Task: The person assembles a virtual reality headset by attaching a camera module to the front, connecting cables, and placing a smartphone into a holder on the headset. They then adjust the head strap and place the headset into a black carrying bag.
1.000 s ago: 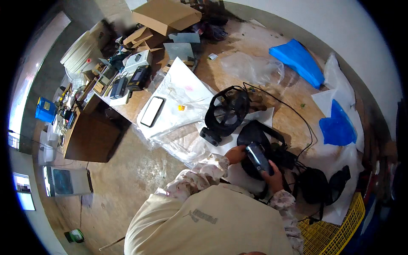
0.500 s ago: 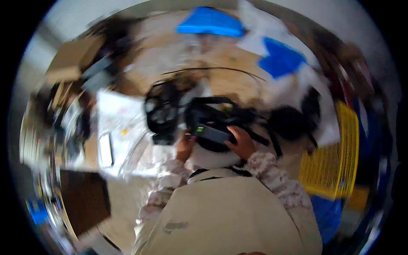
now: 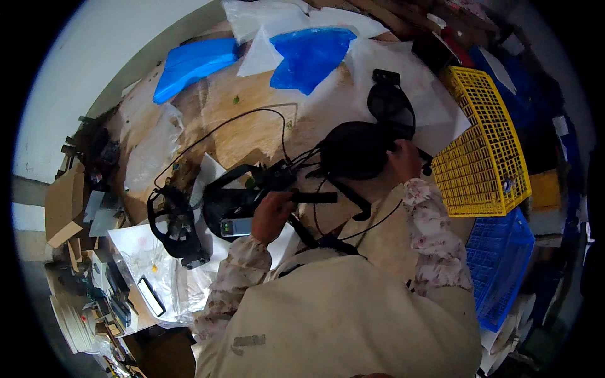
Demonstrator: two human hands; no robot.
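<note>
My left hand is closed on one end of a short, flat black strap. Just left of that hand, a small grey device with a lit green display lies on dark gear with black straps. My right hand has its fingers curled at the edge of a rounded black mesh thing, cap-like in shape; its fingertips are partly hidden against the black. Beyond it sits another black mesh piece with a small black box. A thin black cable loops from the middle toward black strapped headgear at left.
A yellow plastic basket stands at the right edge, with a blue basket below it. Blue plastic sheets and white sheets lie at the back. A white-faced phone-like slab rests at left near a cardboard box.
The view has swung to the right. My hands, earlier both at the grey device, are now apart: the left grips a black strap, the right has moved to the black mesh thing.
</note>
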